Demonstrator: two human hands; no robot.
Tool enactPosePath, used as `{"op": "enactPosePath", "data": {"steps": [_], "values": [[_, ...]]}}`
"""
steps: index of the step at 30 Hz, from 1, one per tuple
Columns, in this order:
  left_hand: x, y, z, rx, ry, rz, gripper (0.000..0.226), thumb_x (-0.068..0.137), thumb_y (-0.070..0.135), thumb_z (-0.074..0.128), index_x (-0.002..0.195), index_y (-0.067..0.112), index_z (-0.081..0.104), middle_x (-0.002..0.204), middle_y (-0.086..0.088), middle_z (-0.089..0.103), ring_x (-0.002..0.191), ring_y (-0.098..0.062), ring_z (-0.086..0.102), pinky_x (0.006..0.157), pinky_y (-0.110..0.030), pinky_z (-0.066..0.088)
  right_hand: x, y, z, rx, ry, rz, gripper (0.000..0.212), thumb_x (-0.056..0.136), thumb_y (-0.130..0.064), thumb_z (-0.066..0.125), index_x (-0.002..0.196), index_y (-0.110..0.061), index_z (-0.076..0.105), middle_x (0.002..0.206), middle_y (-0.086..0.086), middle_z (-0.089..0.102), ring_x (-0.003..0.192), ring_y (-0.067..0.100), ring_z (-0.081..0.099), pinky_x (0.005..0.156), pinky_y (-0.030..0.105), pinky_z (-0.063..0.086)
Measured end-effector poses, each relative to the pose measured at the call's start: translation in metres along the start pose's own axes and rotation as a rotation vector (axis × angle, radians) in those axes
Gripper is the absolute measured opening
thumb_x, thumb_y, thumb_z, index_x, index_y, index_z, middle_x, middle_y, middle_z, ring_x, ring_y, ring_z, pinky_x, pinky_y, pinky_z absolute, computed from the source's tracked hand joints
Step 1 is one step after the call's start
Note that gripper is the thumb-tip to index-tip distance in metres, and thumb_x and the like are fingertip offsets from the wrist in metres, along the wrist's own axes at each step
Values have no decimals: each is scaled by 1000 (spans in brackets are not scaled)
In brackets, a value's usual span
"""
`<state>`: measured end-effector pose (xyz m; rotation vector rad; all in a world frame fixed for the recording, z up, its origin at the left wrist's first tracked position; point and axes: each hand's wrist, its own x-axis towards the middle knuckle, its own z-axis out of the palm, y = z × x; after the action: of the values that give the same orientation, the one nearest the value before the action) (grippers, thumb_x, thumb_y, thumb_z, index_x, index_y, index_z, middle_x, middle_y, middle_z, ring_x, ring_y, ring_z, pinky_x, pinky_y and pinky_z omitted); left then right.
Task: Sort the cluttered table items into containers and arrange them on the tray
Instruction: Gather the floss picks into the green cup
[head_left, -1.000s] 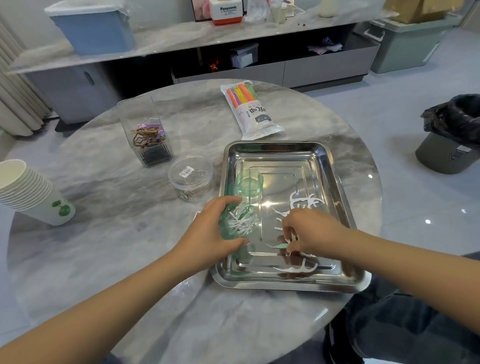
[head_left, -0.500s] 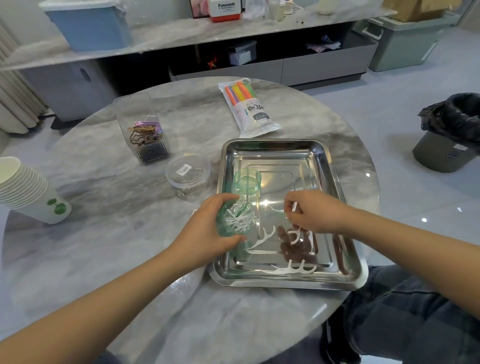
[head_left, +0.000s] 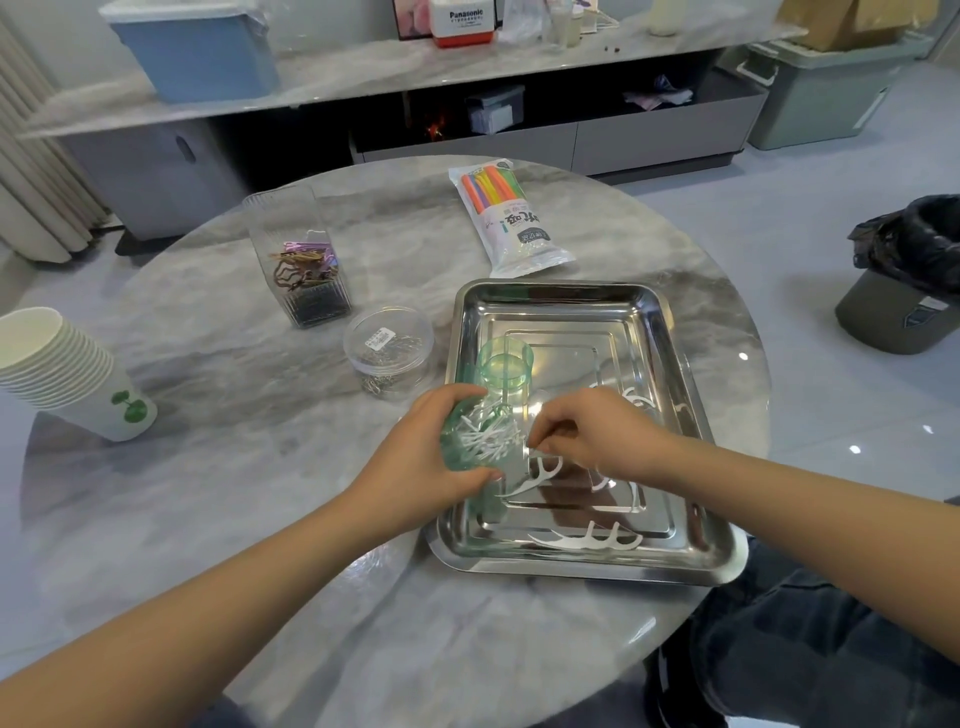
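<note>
Clear green plastic container (head_left: 480, 441) stuffed with white floss picks, tilted over the left near part of the shiny rectangular steel tray (head_left: 670, 322), gripped around its side by the left hand (head_left: 431, 467) with fingers curled round it. Right hand (head_left: 597, 436) right at the container's mouth, fingertips pinched together, apparently on a small white pick, though too tiny to say for sure. Matching round green lid (head_left: 505, 368) just behind, sitting in the tray. More loose white floss picks (head_left: 587, 540) scattered on the tray floor, a few near the front edge, some under and beyond the right hand. Tray itself on a round grey marble table (head_left: 260, 467). Left of the tray: small round clear tub of metal clips (head_left: 388, 343), then a tall clear box of hair ties and pins (head_left: 304, 270). Behind the tray, a plastic pack of colourful straws (head_left: 506, 218). Far left edge, a tipped stack of white paper cups (head_left: 62, 371).
</note>
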<state>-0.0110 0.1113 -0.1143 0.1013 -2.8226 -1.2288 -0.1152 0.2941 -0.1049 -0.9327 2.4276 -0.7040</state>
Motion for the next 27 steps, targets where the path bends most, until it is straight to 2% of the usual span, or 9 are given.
{"op": "enactPosePath", "data": {"steps": [2, 5, 9, 11, 15, 17, 19, 23, 27], "values": [[1, 1, 0, -2, -7, 0, 71, 69, 25, 82, 129, 29, 45, 128, 12, 49, 118, -1, 46, 93, 2, 28, -1, 4, 5, -84, -27, -32, 12, 86, -11, 64, 91, -17, 74, 92, -6, 69, 80, 6, 61, 72, 12, 48], [0, 0, -2, -4, -10, 3, 71, 69, 25, 82, 130, 29, 45, 128, 13, 48, 118, 0, 45, 93, 3, 27, -1, 10, 7, -243, -64, -46, 12, 85, -16, 65, 90, -23, 73, 90, -13, 64, 85, 8, 60, 80, 27, 51], [0, 0, -3, -1, -13, 3, 71, 70, 25, 82, 130, 29, 45, 129, 13, 47, 117, 1, 43, 91, 5, 26, -1, 10, 4, -308, -99, -72, 10, 82, -21, 66, 89, -25, 73, 77, -19, 50, 79, 6, 55, 74, 24, 48], [0, 1, -3, -2, -14, 1, 71, 70, 26, 82, 130, 30, 44, 129, 13, 47, 117, 2, 43, 91, 5, 26, 0, 10, 2, -320, -103, -83, 13, 81, -22, 68, 92, -27, 72, 82, -17, 49, 80, 6, 52, 74, 25, 46], [0, 0, -3, 8, -19, 5, 71, 70, 27, 82, 129, 30, 44, 130, 14, 46, 119, 1, 42, 92, 4, 26, 3, 13, 4, -317, -90, -53, 33, 79, -24, 72, 110, -27, 63, 103, -9, 53, 89, 7, 49, 80, 25, 45], [0, 0, -3, 11, -19, 7, 71, 70, 27, 82, 130, 30, 44, 129, 15, 45, 118, 2, 42, 92, 5, 25, 5, 14, 6, -330, -129, -47, 41, 77, -28, 74, 115, -27, 60, 106, -8, 52, 92, 9, 49, 81, 25, 44], [0, 0, -3, 11, -19, 7, 71, 69, 27, 82, 130, 30, 44, 127, 17, 45, 117, 4, 41, 92, 5, 25, 6, 15, 8, -330, -141, -45, 37, 77, -29, 74, 112, -27, 61, 106, -8, 51, 91, 10, 49, 80, 24, 44], [-1, 0, -2, 6, -21, -3, 71, 69, 26, 82, 130, 30, 45, 126, 16, 45, 117, 3, 42, 91, 5, 24, 8, 15, 10, -283, -161, -28, 19, 78, -24, 73, 92, -23, 61, 103, -6, 49, 90, 12, 50, 81, 27, 44], [-1, -1, 0, 12, -21, -3, 71, 69, 25, 82, 129, 31, 44, 128, 15, 46, 116, 3, 42, 91, 4, 26, 10, 15, 15, -297, -193, 2, 13, 81, -19, 70, 86, -20, 59, 93, -7, 46, 86, 14, 50, 73, 24, 40]]}}
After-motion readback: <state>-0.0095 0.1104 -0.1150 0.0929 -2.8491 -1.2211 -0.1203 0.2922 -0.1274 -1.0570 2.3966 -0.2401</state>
